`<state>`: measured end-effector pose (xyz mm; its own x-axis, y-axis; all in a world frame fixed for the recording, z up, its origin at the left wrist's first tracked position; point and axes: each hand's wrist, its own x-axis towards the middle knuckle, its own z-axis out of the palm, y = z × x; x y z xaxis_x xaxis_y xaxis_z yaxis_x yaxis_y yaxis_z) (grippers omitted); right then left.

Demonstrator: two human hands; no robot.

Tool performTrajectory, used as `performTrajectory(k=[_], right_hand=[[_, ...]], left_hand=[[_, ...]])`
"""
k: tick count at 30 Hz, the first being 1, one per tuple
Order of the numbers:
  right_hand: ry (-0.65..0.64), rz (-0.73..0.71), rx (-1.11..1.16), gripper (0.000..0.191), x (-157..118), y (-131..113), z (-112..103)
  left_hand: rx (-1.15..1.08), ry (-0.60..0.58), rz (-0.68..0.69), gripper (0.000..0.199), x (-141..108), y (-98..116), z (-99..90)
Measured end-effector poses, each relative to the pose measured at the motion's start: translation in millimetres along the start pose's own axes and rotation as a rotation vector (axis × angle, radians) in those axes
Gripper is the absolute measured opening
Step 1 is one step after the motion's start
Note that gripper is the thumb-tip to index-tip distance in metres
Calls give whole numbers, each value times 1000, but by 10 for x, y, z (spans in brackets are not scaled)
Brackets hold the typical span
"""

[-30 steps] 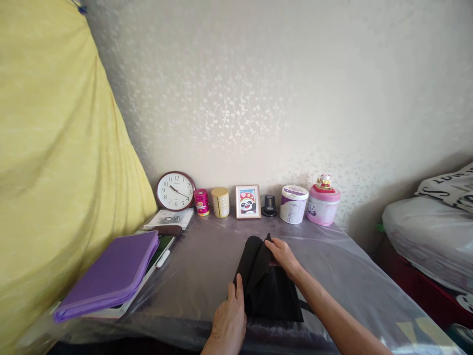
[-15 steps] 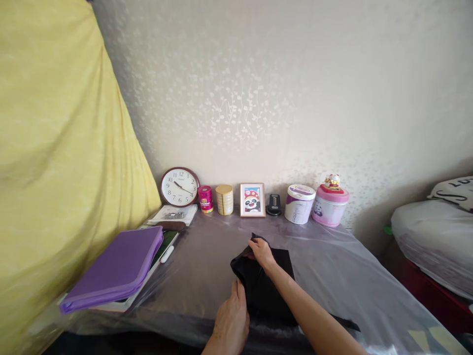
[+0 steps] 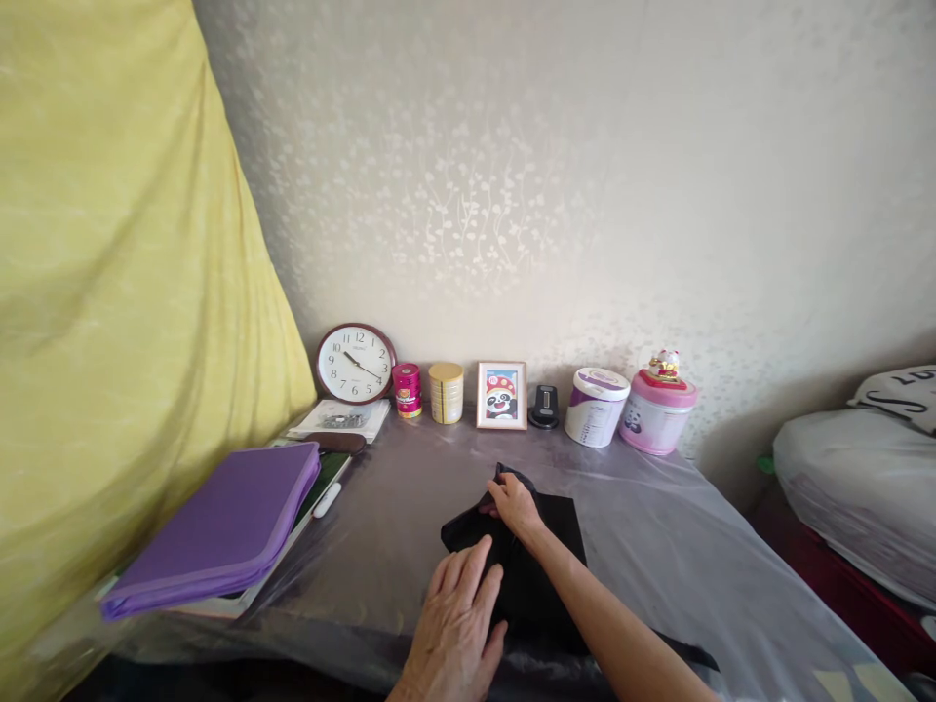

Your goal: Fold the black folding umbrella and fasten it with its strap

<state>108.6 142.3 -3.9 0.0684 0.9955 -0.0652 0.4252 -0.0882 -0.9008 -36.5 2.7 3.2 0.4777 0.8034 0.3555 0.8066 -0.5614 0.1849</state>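
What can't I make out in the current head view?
All in the head view:
- Black fabric: part hidden beneath the right forearm.
- Left hand: palm hidden by its own back.
- Right hand: some fingertips hidden, curled into the fabric.
- Lettered cushion: cut off by the right edge.
- Purple-and-white tub: label print too small.

Soft light | sheen on wall (image 3: 483,210) | lower right dim, perhaps blurred

The clock (image 3: 356,364) is numbered 1 to 12; white fabric (image 3: 903,394) bears "S".
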Motion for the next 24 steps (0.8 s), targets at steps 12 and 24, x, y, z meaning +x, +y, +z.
performTrajectory(k=[12, 24], right_hand=[[-34, -388, -364, 23, -344, -195, -26], [-124, -847, -634, 25, -236, 59, -140]], left_hand=[[-28, -170, -62, 95, -15, -81, 441], [-135, -190, -120, 94, -24, -85, 698]])
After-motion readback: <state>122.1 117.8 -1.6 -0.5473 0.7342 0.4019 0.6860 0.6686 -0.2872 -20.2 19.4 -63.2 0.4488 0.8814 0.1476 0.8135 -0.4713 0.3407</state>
